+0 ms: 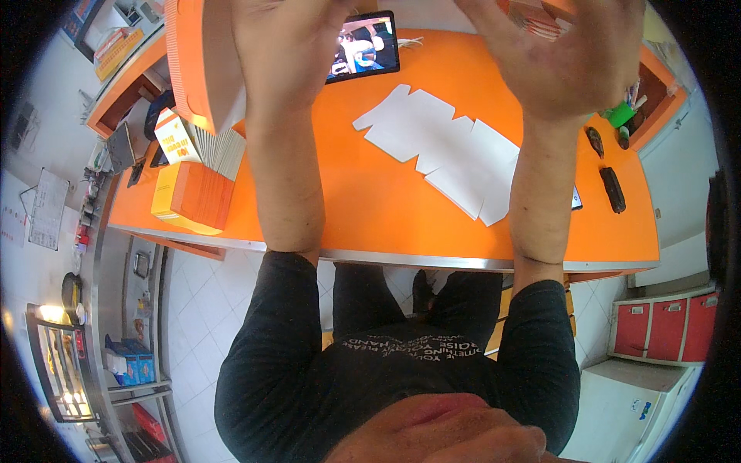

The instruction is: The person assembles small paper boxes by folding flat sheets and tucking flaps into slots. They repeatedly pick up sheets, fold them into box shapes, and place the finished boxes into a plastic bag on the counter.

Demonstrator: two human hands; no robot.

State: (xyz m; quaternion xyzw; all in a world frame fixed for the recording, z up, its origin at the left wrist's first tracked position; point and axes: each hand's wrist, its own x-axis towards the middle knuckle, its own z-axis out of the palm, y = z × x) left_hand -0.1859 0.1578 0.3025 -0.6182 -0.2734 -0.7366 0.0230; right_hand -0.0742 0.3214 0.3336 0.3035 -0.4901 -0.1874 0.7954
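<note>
My left hand [289,38] and my right hand [575,65] are raised high over the table, close to the view. Both are cut off by the upper edge, so most fingers are out of sight. The right thumb stands away from the palm. Whether either hand holds anything does not show. Between my forearms lies a flat white die-cut sheet of card [451,147] with notched flaps, partly covered by my right forearm. A tall orange piece with a pale inner side [189,69] stands just left of my left hand.
A tablet [369,46] with a lit screen rests at the back of the orange table [363,208]. Stacked folded cartons [193,193] stand at the left. Two dark objects, one a long one [612,190], and a green pen holder [620,115] are at the right. Red drawers [668,328] stand lower right.
</note>
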